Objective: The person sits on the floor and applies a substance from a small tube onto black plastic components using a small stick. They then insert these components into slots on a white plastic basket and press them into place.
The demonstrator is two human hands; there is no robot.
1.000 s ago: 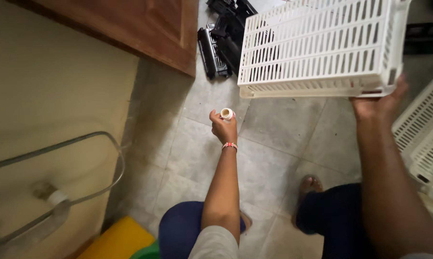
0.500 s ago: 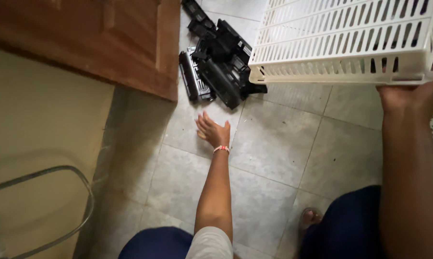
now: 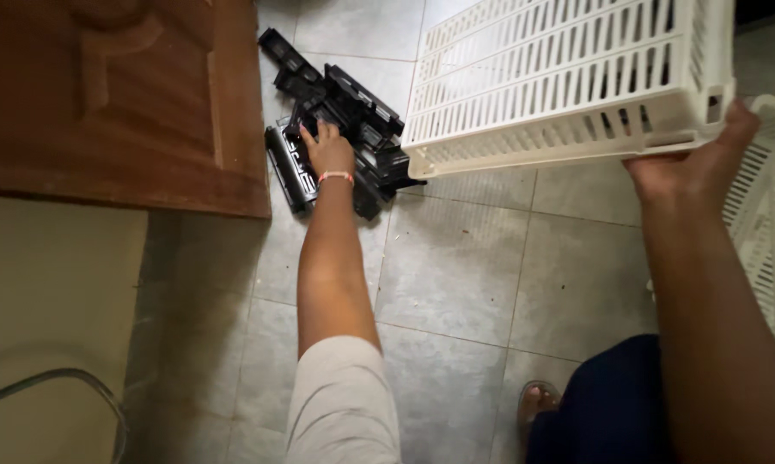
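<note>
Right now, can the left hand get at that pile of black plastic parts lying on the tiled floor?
Yes, it seems so: the left hand already rests on the pile of black plastic parts, with nothing between them. The white slatted plastic crate, held by the right hand, stays off to the side.

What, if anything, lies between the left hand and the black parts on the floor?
Nothing visible. The left hand already rests on the black parts piled on the tile floor. The white crate, held up by the right hand, hangs to the side, not over the hand.
</note>
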